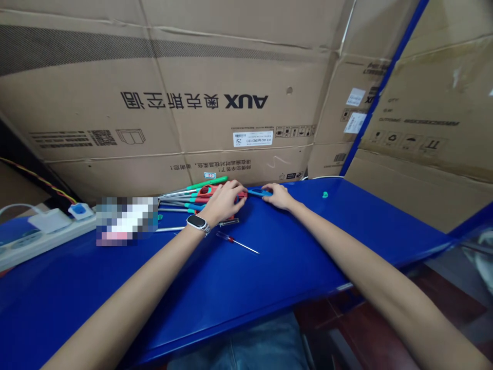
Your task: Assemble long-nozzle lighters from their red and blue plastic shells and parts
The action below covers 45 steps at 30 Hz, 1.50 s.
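My left hand (227, 199), with a watch on its wrist, curls over a pile of long-necked lighters. Its fingers close around the handle end of a red lighter (207, 190), partly hidden beneath them. To the right, my right hand (278, 196) pinches a blue lighter handle (257, 192) between thumb and fingers. Behind the pile lies a green lighter (215, 181), its grey neck pointing left like the others. In front of my left hand, a small screwdriver (242, 244) with a clear and red handle rests on the blue table (277, 272).
Cardboard sheets (185, 61) stand along the back and right of the table. At the left lie a white power strip (82, 226) with plugs and a blurred-out object (129, 221). A small green piece (325, 195) lies at the right. The table's front edge is near my body.
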{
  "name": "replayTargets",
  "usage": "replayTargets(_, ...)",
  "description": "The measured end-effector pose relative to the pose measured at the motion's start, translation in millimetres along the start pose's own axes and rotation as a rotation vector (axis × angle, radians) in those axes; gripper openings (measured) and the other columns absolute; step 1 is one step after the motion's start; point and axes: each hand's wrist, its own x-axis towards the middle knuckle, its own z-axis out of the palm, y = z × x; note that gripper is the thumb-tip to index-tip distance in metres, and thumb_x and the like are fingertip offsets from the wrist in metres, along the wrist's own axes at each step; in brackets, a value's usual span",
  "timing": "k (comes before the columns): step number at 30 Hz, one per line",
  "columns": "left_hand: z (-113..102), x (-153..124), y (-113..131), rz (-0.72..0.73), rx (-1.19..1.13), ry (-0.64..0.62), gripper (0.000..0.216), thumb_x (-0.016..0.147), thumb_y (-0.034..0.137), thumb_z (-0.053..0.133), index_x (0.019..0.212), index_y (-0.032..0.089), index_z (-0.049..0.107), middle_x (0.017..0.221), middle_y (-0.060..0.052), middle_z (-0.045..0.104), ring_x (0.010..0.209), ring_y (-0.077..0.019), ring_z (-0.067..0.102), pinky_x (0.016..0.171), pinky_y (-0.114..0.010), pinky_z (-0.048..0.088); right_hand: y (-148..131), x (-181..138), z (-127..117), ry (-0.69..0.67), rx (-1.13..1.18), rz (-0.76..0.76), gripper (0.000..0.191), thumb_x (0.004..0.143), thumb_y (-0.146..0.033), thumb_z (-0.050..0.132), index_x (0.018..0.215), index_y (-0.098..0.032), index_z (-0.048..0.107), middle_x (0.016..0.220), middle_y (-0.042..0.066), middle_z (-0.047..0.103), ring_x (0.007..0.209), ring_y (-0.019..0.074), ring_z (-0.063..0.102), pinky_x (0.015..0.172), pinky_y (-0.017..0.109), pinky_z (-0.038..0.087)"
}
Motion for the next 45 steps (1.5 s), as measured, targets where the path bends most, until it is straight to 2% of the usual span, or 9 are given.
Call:
replayTargets(6, 1, -3, 9, 0.065, -0.051, 0.039, 0.030, 0.092, 0.028, 0.055, 0.121, 0.019, 0.056, 0.121, -0.010, 0.058, 0.115, -0.0262, 0.054, 0.100, -0.043, 0.043, 6, -40, -8, 0.140, 0.136, -0.011, 0.043, 0.082, -0.023, 0.066, 0.124, -0.017, 0.063, 0.117, 0.010, 0.066, 0.105, 0.0216, 0.064, 0.096, 0.036, 0.047)
replayTargets(9, -2, -12, 14, 0.080, -0.084, 0.049, 0.040, 0.090, 0.032, 0.060, 0.127, 0.019, 0.052, 0.127, -0.011, 0.056, 0.120, -0.0273, 0.052, 0.102, -0.043, 0.043, -8, -60, -14, 0.196, 0.294, -0.182, 0.039, 0.080, -0.022, 0.068, 0.118, -0.020, 0.066, 0.107, 0.007, 0.067, 0.097, 0.0204, 0.065, 0.090, 0.035, 0.050)
replayTargets(16, -40, -75, 6, 0.048, -0.075, 0.019, 0.049, 0.088, 0.038, 0.066, 0.133, 0.025, 0.052, 0.136, -0.010, 0.056, 0.128, -0.0302, 0.049, 0.108, -0.049, 0.037, -76, -96, -6, 0.018, 0.428, -0.517, 0.033, 0.082, -0.018, 0.066, 0.115, -0.020, 0.068, 0.107, 0.007, 0.064, 0.097, 0.0191, 0.064, 0.089, 0.035, 0.051)
replayTargets(22, -63, -139, -20, -0.085, -0.231, -0.164, 0.032, 0.087, 0.039, 0.067, 0.116, 0.025, 0.064, 0.109, -0.005, 0.070, 0.099, -0.0245, 0.065, 0.088, -0.037, 0.048, -131, -100, 22, -0.197, 0.471, -0.658, 0.035, 0.082, -0.015, 0.066, 0.117, -0.021, 0.065, 0.115, 0.008, 0.063, 0.105, 0.0204, 0.063, 0.096, 0.038, 0.049)
replayTargets(27, -64, -161, -33, -0.197, -0.299, -0.208, 0.033, 0.086, 0.040, 0.066, 0.114, 0.022, 0.064, 0.103, -0.005, 0.070, 0.094, -0.0237, 0.064, 0.082, -0.034, 0.049, -155, -94, 36, -0.250, 0.458, -0.673, 0.029, 0.081, -0.015, 0.069, 0.109, -0.021, 0.069, 0.107, 0.006, 0.066, 0.105, 0.0213, 0.063, 0.095, 0.038, 0.049)
replayTargets(33, -61, -164, -38, -0.264, -0.308, -0.264, 0.028, 0.082, 0.042, 0.069, 0.098, 0.019, 0.066, 0.101, -0.007, 0.067, 0.098, -0.0267, 0.062, 0.087, -0.037, 0.048, -158, -95, 36, -0.272, 0.580, -0.611, 0.021, 0.085, -0.023, 0.067, 0.105, -0.019, 0.070, 0.107, 0.006, 0.072, 0.100, 0.0206, 0.067, 0.091, 0.036, 0.051)
replayTargets(36, -60, -164, -37, -0.278, -0.350, -0.272, 0.040, 0.079, 0.050, 0.071, 0.104, 0.020, 0.066, 0.104, -0.007, 0.067, 0.099, -0.0272, 0.062, 0.087, -0.038, 0.049, -154, -95, 32, -0.263, 0.597, -0.574, 0.018, 0.088, -0.027, 0.063, 0.101, -0.020, 0.072, 0.105, 0.005, 0.074, 0.097, 0.0210, 0.068, 0.090, 0.036, 0.051)
replayTargets(40, -63, -163, -33, -0.304, -0.426, -0.225, 0.054, 0.077, 0.052, 0.072, 0.119, 0.020, 0.063, 0.115, -0.009, 0.067, 0.103, -0.0273, 0.063, 0.090, -0.038, 0.050, -150, -90, 30, -0.224, 0.589, -0.508, 0.022, 0.090, -0.031, 0.057, 0.095, -0.018, 0.074, 0.094, 0.004, 0.076, 0.084, 0.0201, 0.068, 0.077, 0.033, 0.052)
replayTargets(45, -69, -161, -28, -0.306, -0.520, -0.135, 0.047, 0.086, 0.042, 0.066, 0.126, 0.020, 0.057, 0.104, -0.007, 0.071, 0.090, -0.0218, 0.066, 0.083, -0.036, 0.053, -150, -83, 33, -0.160, 0.633, -0.482, 0.025, 0.088, -0.033, 0.057, 0.093, -0.016, 0.074, 0.086, 0.004, 0.075, 0.074, 0.0174, 0.064, 0.069, 0.030, 0.049)
